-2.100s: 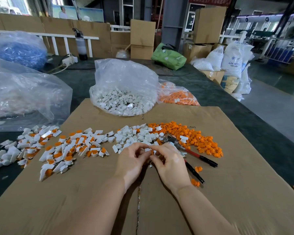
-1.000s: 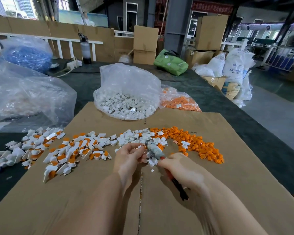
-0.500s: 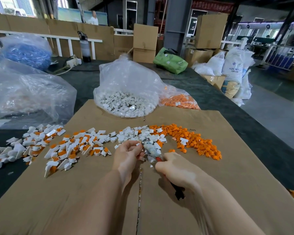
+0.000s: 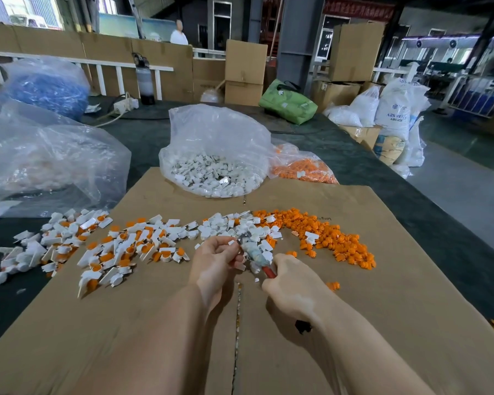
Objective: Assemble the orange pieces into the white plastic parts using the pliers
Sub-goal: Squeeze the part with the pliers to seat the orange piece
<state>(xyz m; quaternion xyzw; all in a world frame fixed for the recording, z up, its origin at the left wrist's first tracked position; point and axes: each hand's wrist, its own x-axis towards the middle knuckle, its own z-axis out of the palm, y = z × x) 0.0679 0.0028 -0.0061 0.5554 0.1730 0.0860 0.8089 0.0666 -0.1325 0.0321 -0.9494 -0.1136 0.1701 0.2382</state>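
My right hand (image 4: 290,283) grips the red handles of the pliers (image 4: 254,252), whose taped jaws point up and left. At the jaw tips my left hand (image 4: 214,260) pinches a small white plastic part (image 4: 234,243). Loose orange pieces (image 4: 334,238) lie in a heap to the right on the cardboard sheet (image 4: 382,309). Loose white parts (image 4: 228,225) sit just beyond my hands. Joined white-and-orange parts (image 4: 111,252) spread out to the left.
A clear bag of white parts (image 4: 211,172) stands at the far edge of the cardboard, with a bag of orange pieces (image 4: 303,166) beside it. Large plastic bags (image 4: 49,158) lie at the left. A few stray orange pieces (image 4: 333,285) sit right of my right hand.
My right hand picked the pliers up off the cardboard and brought the jaws to the part in my left hand. Both hands have stayed close together since.
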